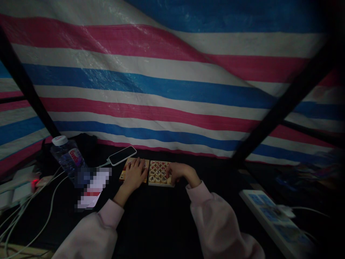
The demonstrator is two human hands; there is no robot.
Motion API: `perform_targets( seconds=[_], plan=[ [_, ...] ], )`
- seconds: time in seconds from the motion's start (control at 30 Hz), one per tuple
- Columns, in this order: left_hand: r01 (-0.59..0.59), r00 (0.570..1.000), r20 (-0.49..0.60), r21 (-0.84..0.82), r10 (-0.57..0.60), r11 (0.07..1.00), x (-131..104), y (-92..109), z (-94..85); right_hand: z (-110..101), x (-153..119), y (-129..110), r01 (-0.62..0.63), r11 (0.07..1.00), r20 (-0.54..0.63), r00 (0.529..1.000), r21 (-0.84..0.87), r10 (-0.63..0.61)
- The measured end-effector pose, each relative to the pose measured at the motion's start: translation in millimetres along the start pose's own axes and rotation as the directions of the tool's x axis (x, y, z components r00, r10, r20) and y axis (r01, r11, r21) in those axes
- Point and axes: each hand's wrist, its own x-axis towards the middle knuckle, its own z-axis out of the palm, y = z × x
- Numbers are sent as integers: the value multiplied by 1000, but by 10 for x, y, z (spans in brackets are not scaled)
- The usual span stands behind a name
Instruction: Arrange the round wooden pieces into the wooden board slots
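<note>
Box of round pieces [161, 184] sits on the dark worktop [151, 226], lower centre of frame, marked faces up, rows running left-right across the picture. Right hand [178, 171] is the nearer one: wrist bent, fingers curled down over the box's right end, so most visible pieces lie to the left of those fingertips (long axis hard to call, since the hand hides that end). Fingers look bent in at the lower right piece; can't tell whether they grip it or only touch it. Left hand [132, 176] is on the printed panel [124, 175] just left of the box, fingers spread and open, palm down, nothing pinched. Panel and box lie side by side, near edges roughly level. White-edged phone [123, 156] lies beyond the panel, upper left of it; bottle [70, 154] is farther left.
</note>
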Motion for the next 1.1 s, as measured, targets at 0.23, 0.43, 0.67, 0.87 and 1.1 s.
perform_targets(
  seconds=[0.23,0.43,0.67,0.87,1.1],
  plan=[
    [2,1000,10,-7,-2,1000,-1,6,-24,-11,-3,25,47,999,17,999,-12,-46],
    [1,1000,17,3,-1,1000,0,5,-30,2,6,10,17,1000,-10,1000,8,-17],
    [-1,1000,15,-4,1,1000,-7,5,-41,-85,-36,55,65,998,-193,979,-7,-65],
    [17,1000,24,-26,-16,1000,-7,8,-43,-92,-52,50,-79,989,-286,957,-121,42],
    [-7,999,46,-24,8,1000,-13,13,-65,-65,-129,-92,-172,968,-259,958,-182,121]
  ],
)
